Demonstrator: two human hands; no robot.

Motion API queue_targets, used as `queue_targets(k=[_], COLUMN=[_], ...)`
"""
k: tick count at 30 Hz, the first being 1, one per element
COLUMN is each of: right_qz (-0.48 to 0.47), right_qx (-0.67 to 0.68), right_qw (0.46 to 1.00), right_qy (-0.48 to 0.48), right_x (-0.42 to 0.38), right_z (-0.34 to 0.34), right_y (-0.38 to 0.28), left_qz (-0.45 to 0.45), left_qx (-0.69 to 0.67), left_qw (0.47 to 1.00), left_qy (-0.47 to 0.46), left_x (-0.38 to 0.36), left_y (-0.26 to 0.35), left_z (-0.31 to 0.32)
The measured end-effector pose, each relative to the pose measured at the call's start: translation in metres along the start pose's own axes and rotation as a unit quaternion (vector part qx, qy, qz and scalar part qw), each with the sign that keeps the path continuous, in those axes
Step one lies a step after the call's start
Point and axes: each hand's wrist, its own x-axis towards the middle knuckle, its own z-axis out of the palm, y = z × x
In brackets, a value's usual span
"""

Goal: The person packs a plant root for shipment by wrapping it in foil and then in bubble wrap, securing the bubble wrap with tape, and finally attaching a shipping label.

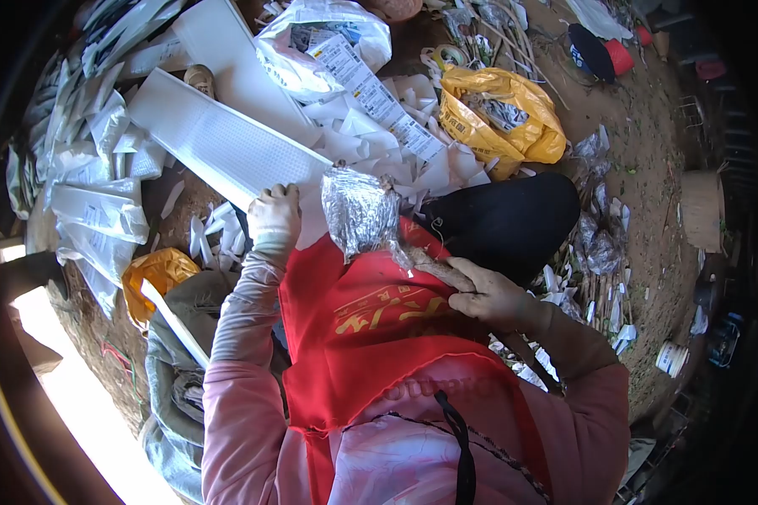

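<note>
So the foil-wrapped bundle (360,210) is sitting on the red apron (379,328) in the person's lap, right between the two hands and a bit ahead of them, standing more or less upright with its long axis pointing away from the body. The right hand (480,290) is the closer one: fingers curled around a brownish stem-like piece (421,261) that runs from the hand to the bundle's lower right edge, so it's pinching that rather than the foil itself. The left hand (274,215), in a pale glove, is closed in a loose fist on the near end of a long white sheet (219,139), just beside the bundle on its left; can't tell if it touches the foil. Beyond the hands it's bare dirt ground covered in white paper scraps, a yellow plastic bag (497,118) past the right hand, a clear bag of printed labels (324,38) farther out. Outdoors, sunny, very cluttered.
</note>
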Motion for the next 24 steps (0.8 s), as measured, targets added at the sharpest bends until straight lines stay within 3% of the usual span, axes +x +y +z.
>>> queue_targets(k=[5,7,8,11,14,17,21,22,24], right_qz=[-0.046,0.034,0.075,0.112,0.130,0.133,0.127,0.100,0.129], right_qx=[-0.046,0.110,0.187,0.223,0.307,0.355,0.457,0.454,0.406], right_qw=[0.997,0.984,0.962,0.949,0.921,0.911,0.850,0.848,0.880], right_qy=[-0.048,-0.139,-0.182,-0.194,-0.199,-0.162,-0.231,-0.254,-0.211], right_x=[0.024,0.035,0.039,0.048,0.051,0.050,0.072,0.078,0.080], right_z=[0.007,0.003,0.002,0.005,0.002,0.001,0.005,0.008,0.010], right_y=[-0.004,-0.014,-0.019,-0.031,-0.036,-0.045,-0.013,-0.011,-0.020], left_qz=[-0.050,-0.058,-0.089,-0.078,-0.058,-0.110,-0.125,-0.135,-0.154], left_qx=[-0.162,-0.254,-0.292,-0.323,-0.362,-0.387,-0.477,-0.505,-0.557], left_qw=[0.973,0.946,0.935,0.925,0.915,0.905,0.857,0.838,0.799], left_qy=[0.155,0.192,0.180,0.185,0.168,0.139,0.147,0.155,0.167], left_x=[0.003,0.001,-0.002,-0.011,-0.021,-0.030,-0.025,-0.023,-0.021], left_y=[-0.015,-0.022,-0.021,-0.029,-0.039,-0.043,-0.045,-0.046,-0.047], left_z=[-0.024,-0.026,-0.028,-0.024,-0.029,-0.026,-0.033,-0.032,-0.030])
